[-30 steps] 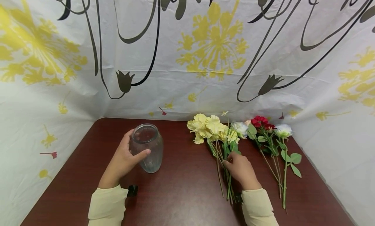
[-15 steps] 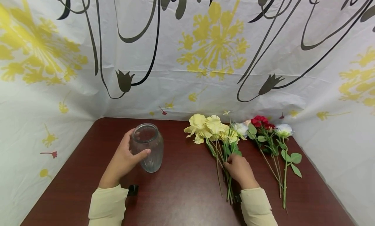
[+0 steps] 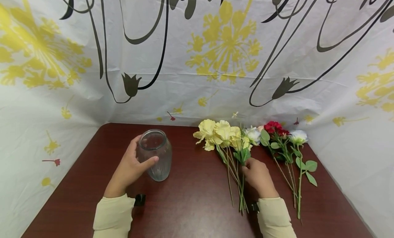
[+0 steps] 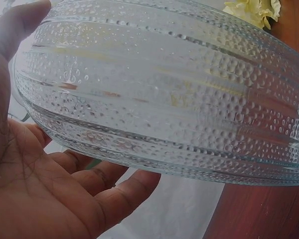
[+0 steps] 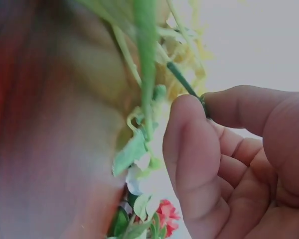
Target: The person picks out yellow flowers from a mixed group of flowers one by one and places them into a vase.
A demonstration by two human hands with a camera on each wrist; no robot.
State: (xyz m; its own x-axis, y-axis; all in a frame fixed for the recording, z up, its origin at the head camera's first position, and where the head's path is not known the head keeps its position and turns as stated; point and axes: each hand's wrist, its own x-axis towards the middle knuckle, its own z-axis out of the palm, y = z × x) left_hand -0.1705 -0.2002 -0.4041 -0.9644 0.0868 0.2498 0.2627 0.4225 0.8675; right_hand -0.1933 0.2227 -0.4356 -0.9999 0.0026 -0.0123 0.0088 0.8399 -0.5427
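A clear glass vase (image 3: 161,161) stands upright on the left half of the table. My left hand (image 3: 128,170) holds its side, thumb across the front and fingers behind. Dimpled glass with vertical ribs fills the left wrist view. Right of centre lies a bunch of yellow flowers (image 3: 222,131) with long stems pointing toward me. Over these stems, my right hand (image 3: 259,174) pinches a thin dark green stem (image 5: 181,78) between thumb and forefinger. Green leaves (image 3: 242,155) show just above these fingertips. Where the pinched stem's far end leads is hidden among the yellow blooms.
Beyond my right hand lie red flowers (image 3: 275,127) and a white flower (image 3: 298,138) with leafy stems. Another white bloom (image 3: 253,135) rests beside the yellow ones. A patterned white sheet (image 3: 172,104) hangs behind the dark red table (image 3: 191,200).
My right hand has shifted slightly right, and the green stem it pinches has moved with it, separating a little from the yellow bunch. The left hand and vase stay still.
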